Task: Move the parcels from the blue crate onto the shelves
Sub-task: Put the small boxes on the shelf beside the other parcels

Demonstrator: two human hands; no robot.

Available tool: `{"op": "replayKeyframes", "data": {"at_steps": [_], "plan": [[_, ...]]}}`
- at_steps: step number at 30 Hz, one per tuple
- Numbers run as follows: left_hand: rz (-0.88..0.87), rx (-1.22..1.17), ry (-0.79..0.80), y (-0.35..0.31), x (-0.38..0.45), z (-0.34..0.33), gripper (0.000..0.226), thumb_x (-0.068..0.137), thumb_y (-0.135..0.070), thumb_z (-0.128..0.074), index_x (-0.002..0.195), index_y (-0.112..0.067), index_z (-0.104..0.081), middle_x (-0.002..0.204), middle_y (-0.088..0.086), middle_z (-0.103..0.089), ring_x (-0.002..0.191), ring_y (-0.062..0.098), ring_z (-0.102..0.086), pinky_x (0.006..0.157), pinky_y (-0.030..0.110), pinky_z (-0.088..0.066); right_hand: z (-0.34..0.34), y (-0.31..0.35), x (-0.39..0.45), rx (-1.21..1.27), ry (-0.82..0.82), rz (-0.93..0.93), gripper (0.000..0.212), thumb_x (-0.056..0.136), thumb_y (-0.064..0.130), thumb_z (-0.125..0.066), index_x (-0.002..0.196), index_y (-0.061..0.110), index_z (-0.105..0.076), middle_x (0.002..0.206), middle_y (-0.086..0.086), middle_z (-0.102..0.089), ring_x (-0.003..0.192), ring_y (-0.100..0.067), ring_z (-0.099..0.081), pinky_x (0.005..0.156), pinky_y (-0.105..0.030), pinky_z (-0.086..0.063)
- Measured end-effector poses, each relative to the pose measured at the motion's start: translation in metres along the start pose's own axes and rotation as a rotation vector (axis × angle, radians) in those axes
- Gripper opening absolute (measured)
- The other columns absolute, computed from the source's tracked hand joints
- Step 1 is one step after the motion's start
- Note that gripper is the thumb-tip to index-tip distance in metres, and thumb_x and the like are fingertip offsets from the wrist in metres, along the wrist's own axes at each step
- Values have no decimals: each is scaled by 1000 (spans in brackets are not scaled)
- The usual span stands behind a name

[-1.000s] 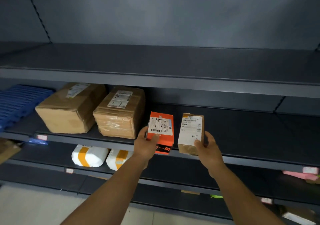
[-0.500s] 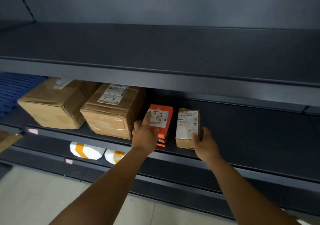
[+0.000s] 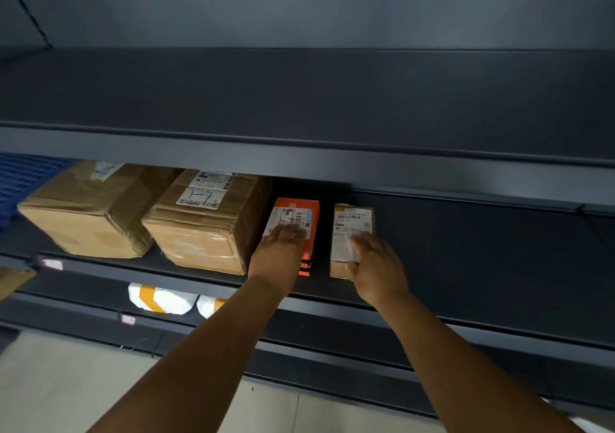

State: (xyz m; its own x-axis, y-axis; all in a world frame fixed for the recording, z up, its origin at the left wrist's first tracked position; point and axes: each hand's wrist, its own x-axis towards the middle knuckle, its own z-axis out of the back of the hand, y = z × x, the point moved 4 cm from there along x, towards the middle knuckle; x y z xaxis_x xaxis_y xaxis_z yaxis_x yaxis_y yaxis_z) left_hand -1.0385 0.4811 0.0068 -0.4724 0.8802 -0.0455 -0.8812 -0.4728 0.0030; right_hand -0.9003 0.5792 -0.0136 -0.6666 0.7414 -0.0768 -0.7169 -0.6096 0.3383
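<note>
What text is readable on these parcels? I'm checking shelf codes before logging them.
"1-7", handwritten on the label of the middle cardboard box.
Orange box label: handwriting partly under the left hand, unreadable.
Small brown box label: blurred.
Printed barcode text: too small.

blue crate (image 3: pixel 23 183) cut off at left edge, small brown parcel's (image 3: pixel 346 229) label motion-blurred, 2 white parcels (image 3: pixel 163 299) half hidden below shelf

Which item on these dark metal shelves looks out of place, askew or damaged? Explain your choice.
Nothing is clearly damaged or spilled. The oddest is the large brown cardboard box beside the small orange box: it sits turned at an angle to the middle shelf edge, while the small brown cardboard box lies square.
</note>
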Motion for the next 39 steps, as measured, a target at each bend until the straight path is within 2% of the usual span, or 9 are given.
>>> {"op": "replayKeyframes", "data": {"at_steps": [5,10,20,25,31,39], "plan": [[-11,7,31,-6,-11,3,71,96,-18,-51,154,-17,-9,160,7,-12,148,26,-9,119,41,-14,6,2,-16,-35,35,-16,70,97,38,-50,154,24,-11,160,1,-12,148,-23,-8,118,-41,-14],[-93,-31,17,-19,-40,16,74,98,-37,-48,154,-16,-5,161,5,-12,148,23,-11,118,36,-13,17,2,-54,-22,-1,-80,77,94,44,-52,154,20,-9,161,0,-12,149,-23,-4,120,-41,-9],[-388,-105,-67,-71,-133,41,69,99,-39,-45,153,-15,-12,158,5,-19,145,22,-18,118,33,-14,37,-10,-193,-13,-103,-278,79,96,46,-49,155,19,-4,162,2,-6,149,-19,1,121,-36,-3],[-557,-185,-61,-117,-182,51,69,98,-40,-47,153,-15,-13,158,3,-19,145,21,-17,117,32,-15,46,-28,-275,5,-166,-438,79,95,47,-50,155,19,-7,162,1,-6,149,-20,0,121,-37,-6],[-762,-179,-66,-189,-239,60,68,99,-41,-45,153,-14,-15,157,2,-22,144,19,-20,116,29,-17,63,-51,-371,1,-302,-594,77,94,44,-54,154,20,-13,161,2,-11,149,-19,-3,120,-36,-7],[-1043,-159,-35,-290,-323,60,69,98,-42,-46,153,-16,-15,157,1,-23,145,18,-18,117,32,-16,75,-98,-505,-3,-384,-863,77,94,43,-54,154,20,-12,161,2,-11,149,-20,-4,119,-36,-7]]}}
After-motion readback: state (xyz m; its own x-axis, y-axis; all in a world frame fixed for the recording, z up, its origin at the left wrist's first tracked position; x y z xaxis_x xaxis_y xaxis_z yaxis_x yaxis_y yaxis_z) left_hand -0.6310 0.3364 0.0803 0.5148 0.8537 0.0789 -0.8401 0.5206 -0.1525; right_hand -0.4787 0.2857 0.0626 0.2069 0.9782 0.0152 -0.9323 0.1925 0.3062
